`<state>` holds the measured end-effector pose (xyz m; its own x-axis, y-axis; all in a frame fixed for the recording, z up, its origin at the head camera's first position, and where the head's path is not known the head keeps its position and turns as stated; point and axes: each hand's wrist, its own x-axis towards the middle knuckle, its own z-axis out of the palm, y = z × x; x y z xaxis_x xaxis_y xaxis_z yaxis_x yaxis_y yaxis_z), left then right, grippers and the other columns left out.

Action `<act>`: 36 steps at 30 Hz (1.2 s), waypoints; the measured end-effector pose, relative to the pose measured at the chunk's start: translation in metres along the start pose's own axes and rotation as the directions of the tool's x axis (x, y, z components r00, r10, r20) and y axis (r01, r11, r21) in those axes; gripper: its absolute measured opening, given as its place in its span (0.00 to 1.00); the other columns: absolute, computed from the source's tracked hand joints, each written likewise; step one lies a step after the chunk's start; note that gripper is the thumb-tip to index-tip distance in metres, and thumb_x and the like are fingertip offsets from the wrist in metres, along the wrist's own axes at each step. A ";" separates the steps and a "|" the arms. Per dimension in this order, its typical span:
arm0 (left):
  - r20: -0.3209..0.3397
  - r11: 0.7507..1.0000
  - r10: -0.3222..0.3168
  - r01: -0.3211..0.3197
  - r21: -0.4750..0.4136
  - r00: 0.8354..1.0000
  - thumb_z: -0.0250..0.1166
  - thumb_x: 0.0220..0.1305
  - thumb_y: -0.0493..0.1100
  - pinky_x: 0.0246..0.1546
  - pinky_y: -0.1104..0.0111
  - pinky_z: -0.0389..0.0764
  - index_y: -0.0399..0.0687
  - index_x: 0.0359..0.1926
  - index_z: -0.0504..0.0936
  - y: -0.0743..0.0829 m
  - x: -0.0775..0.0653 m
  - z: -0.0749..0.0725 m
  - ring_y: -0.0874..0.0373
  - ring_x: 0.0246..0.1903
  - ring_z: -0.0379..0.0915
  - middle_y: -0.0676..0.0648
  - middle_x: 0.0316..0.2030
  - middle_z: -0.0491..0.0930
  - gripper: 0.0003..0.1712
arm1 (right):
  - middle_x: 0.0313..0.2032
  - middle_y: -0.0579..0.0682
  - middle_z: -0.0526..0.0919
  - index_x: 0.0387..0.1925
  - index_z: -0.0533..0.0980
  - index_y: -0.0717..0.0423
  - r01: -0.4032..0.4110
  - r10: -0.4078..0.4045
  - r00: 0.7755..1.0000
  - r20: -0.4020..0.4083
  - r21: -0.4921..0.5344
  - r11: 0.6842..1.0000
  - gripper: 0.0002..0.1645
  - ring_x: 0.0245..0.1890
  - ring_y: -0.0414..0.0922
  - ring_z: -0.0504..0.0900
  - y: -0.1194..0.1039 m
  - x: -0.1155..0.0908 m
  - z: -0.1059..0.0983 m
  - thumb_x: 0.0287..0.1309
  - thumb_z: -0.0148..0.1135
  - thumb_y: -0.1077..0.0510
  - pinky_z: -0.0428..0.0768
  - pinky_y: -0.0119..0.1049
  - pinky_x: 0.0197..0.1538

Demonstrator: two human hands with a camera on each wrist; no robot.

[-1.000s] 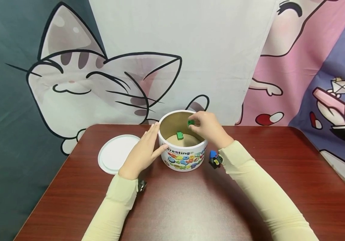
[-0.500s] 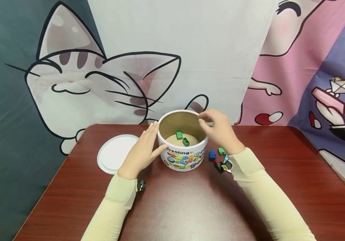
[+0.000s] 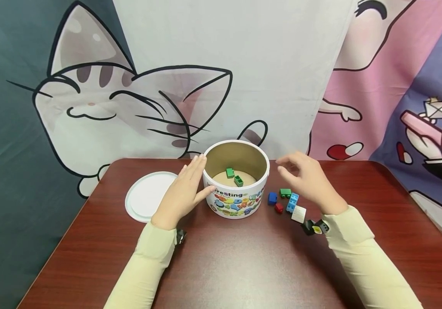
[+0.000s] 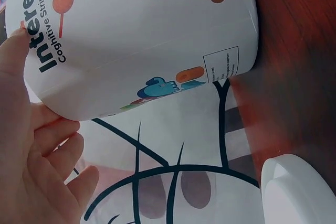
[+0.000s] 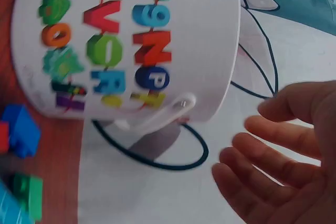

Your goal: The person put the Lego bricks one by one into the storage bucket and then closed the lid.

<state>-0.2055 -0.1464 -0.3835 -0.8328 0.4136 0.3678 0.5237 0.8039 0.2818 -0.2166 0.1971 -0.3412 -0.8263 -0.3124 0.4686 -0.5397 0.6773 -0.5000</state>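
Note:
A round white bucket (image 3: 236, 204) with a colourful printed label stands at the table's far side. Two green building blocks, a rear block (image 3: 230, 173) and a front block (image 3: 238, 180), lie on its floor. My left hand (image 3: 182, 191) rests against the bucket's left side, fingers straight along the rim and thumb towards the front. To the right of the bucket, my right hand (image 3: 311, 178) is raised above the table, fingers loosely bent and holding nothing. Below it lie a blue block (image 3: 272, 198), a green block (image 3: 285, 193), a red block (image 3: 279, 208), a light-blue block (image 3: 292, 202) and a white block (image 3: 299, 214).
A white round lid (image 3: 147, 197) lies on the reddish-brown table (image 3: 221, 266), left of the bucket and partly behind my left hand. A white handle (image 5: 157, 116) is attached to the bucket's side. A cartoon-printed cloth (image 3: 275, 64) hangs behind the table.
My right hand has let go of a green block inside the bucket, then moved out to the right, uncovering the blocks on the table. My left hand has stayed in place.

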 end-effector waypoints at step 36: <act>0.004 0.999 -0.005 0.005 -0.049 1.000 0.60 0.73 0.59 0.76 0.51 0.52 0.36 0.78 0.53 0.001 0.000 0.000 0.47 0.78 0.46 0.40 0.78 0.53 0.47 | 0.25 0.44 0.76 0.30 0.82 0.58 -0.125 0.270 0.754 0.599 -0.273 0.954 0.12 0.26 0.41 0.72 0.043 -0.071 -0.014 0.45 0.80 0.63 0.74 0.34 0.29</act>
<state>-0.2052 -0.1457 -0.3833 -0.8360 0.4118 0.3625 0.5278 0.7842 0.3263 -0.1787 0.2580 -0.3858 -0.8651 -0.4519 -0.2176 -0.3679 0.8666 -0.3370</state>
